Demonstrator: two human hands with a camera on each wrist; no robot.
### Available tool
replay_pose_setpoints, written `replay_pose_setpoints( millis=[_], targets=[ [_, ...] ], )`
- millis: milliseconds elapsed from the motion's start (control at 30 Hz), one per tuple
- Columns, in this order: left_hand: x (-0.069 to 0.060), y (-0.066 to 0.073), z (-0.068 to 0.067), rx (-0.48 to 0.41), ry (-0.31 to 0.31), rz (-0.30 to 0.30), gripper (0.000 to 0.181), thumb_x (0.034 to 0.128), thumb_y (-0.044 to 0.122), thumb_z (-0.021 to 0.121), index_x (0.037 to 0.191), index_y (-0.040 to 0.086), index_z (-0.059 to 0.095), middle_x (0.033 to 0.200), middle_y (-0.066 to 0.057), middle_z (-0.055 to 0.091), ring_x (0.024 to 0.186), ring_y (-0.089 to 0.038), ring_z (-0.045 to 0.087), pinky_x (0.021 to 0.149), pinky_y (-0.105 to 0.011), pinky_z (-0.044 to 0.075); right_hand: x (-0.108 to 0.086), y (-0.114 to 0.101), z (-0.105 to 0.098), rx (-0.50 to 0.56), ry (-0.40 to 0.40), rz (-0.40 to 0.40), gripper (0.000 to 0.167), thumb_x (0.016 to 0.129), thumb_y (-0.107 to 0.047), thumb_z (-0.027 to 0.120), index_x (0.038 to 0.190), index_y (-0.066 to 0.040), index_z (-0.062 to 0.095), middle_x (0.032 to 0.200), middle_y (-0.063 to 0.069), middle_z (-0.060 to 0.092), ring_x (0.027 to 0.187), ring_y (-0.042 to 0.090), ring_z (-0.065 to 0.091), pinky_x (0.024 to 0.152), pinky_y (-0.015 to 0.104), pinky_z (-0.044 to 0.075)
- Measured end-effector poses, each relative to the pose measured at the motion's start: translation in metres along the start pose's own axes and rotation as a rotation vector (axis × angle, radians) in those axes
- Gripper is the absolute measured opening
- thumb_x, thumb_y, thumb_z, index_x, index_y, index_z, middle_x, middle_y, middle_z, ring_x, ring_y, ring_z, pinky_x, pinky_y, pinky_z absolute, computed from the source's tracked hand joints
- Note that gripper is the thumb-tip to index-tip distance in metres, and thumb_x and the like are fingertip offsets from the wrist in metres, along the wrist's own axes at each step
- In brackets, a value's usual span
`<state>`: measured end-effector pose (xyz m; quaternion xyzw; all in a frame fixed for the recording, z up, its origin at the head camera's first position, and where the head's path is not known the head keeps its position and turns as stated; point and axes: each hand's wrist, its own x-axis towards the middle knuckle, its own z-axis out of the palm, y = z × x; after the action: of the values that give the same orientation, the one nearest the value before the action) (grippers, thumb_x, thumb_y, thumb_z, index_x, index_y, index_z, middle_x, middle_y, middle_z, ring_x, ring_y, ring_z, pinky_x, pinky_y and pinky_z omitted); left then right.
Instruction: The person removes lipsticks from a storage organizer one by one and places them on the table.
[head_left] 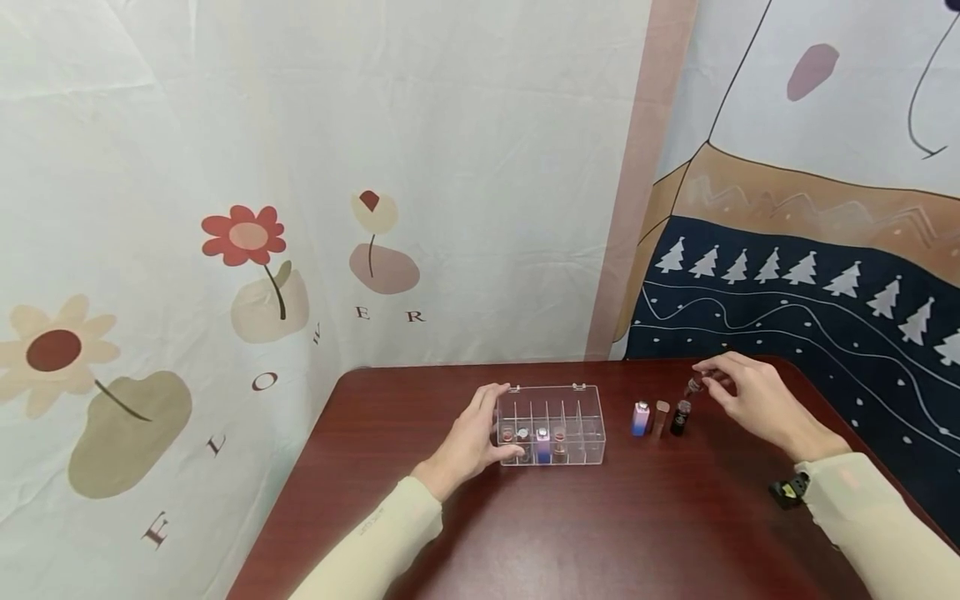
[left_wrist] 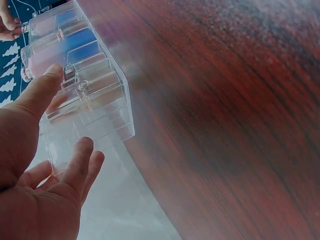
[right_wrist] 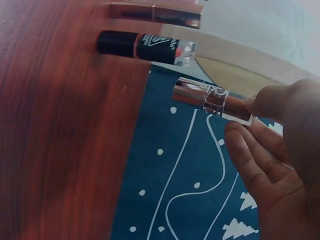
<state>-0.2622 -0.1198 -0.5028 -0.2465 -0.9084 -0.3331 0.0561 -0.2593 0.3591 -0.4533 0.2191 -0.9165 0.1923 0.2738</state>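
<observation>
My left hand [head_left: 468, 433] holds the left end of a clear divided box [head_left: 592, 454], its thumb at the front and its fingers at the back. Inside, the front row has several lipsticks, one of them a pink-and-blue tube [head_left: 543, 446]; the compartments at the right look bare. Over the right side of the table, my right hand [head_left: 757, 408] pinches one end of a shiny lipstick tube [right_wrist: 192, 91] between thumb and fingers, off the surface. Just below it stands a black lipstick [head_left: 680, 418], beside a rose-brown lipstick [head_left: 660, 419] and another pink-and-blue lipstick [head_left: 640, 419].
The box stands on a dark red-brown wooden table [head_left: 450, 542]. A pale curtain [head_left: 480, 167] with flower prints hangs behind it. To the right is a dark blue cloth [head_left: 750, 317] with white trees. A small black device [head_left: 787, 492] sits at my right cuff.
</observation>
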Motion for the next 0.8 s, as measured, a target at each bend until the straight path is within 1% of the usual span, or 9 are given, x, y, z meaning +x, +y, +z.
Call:
replay_pose_setpoints(
  millis=[100, 167, 300, 400, 467, 633, 800],
  targets=[
    [0.0, 0.0, 0.0, -0.008, 0.0, 0.004, 0.107, 0.0892, 0.02, 0.104, 0.174, 0.003, 0.041, 0.173, -0.021, 0.049, 0.134, -0.042, 0.078, 0.115, -0.052, 0.067, -0.003, 0.001, 0.001, -0.007, -0.021, 0.017, 0.031, 0.093, 0.008, 0.091, 0.12, -0.003, 0.084, 0.112, 0.014, 0.083, 0.087, 0.026, 0.079, 0.075, 0.039, 0.073],
    [0.0, 0.0, 0.0, -0.004, 0.001, 0.008, 0.107, 0.0891, 0.02, 0.105, 0.174, 0.003, 0.041, 0.173, -0.021, 0.049, 0.133, -0.041, 0.078, 0.114, -0.052, 0.068, -0.004, 0.003, 0.001, -0.009, -0.029, 0.022, 0.03, 0.093, 0.007, 0.091, 0.12, -0.004, 0.084, 0.112, 0.013, 0.083, 0.087, 0.025, 0.079, 0.074, 0.043, 0.073],
    [-0.001, 0.0, -0.001, 0.013, 0.004, 0.02, 0.107, 0.0887, 0.021, 0.105, 0.173, 0.003, 0.042, 0.172, -0.021, 0.05, 0.13, -0.04, 0.078, 0.113, -0.052, 0.068, -0.006, 0.006, 0.003, -0.007, -0.06, 0.038, 0.029, 0.094, 0.006, 0.091, 0.12, -0.004, 0.084, 0.111, 0.012, 0.083, 0.087, 0.023, 0.078, 0.073, 0.034, 0.07],
    [-0.001, 0.0, 0.0, 0.026, 0.005, 0.027, 0.107, 0.0886, 0.021, 0.105, 0.173, 0.002, 0.042, 0.171, -0.023, 0.05, 0.129, -0.041, 0.079, 0.112, -0.053, 0.069, -0.007, 0.009, 0.004, -0.003, -0.093, 0.051, 0.029, 0.094, 0.005, 0.091, 0.121, -0.004, 0.084, 0.11, 0.01, 0.084, 0.088, 0.021, 0.077, 0.073, 0.03, 0.069],
    [-0.001, 0.0, 0.0, 0.028, 0.008, 0.031, 0.106, 0.0882, 0.02, 0.105, 0.172, 0.001, 0.042, 0.171, -0.023, 0.05, 0.128, -0.042, 0.079, 0.111, -0.053, 0.069, -0.008, 0.011, 0.004, 0.003, -0.112, 0.052, 0.029, 0.095, 0.005, 0.091, 0.121, -0.005, 0.085, 0.109, 0.008, 0.084, 0.088, 0.02, 0.077, 0.074, 0.029, 0.068],
    [0.0, 0.0, 0.0, 0.023, -0.001, 0.017, 0.108, 0.0885, 0.02, 0.105, 0.173, 0.001, 0.041, 0.172, -0.023, 0.049, 0.131, -0.043, 0.079, 0.113, -0.054, 0.068, -0.012, 0.015, 0.007, 0.023, -0.143, 0.053, 0.029, 0.095, 0.004, 0.091, 0.122, -0.006, 0.085, 0.108, 0.004, 0.085, 0.088, 0.018, 0.077, 0.074, 0.026, 0.068],
    [0.0, 0.001, 0.0, 0.012, -0.01, -0.001, 0.107, 0.0897, 0.02, 0.104, 0.174, 0.003, 0.04, 0.173, -0.021, 0.049, 0.133, -0.043, 0.078, 0.116, -0.053, 0.067, -0.016, 0.018, 0.009, 0.039, -0.186, 0.079, 0.028, 0.096, 0.002, 0.091, 0.122, -0.006, 0.085, 0.108, 0.003, 0.085, 0.089, 0.017, 0.078, 0.075, 0.026, 0.068]
  ],
)
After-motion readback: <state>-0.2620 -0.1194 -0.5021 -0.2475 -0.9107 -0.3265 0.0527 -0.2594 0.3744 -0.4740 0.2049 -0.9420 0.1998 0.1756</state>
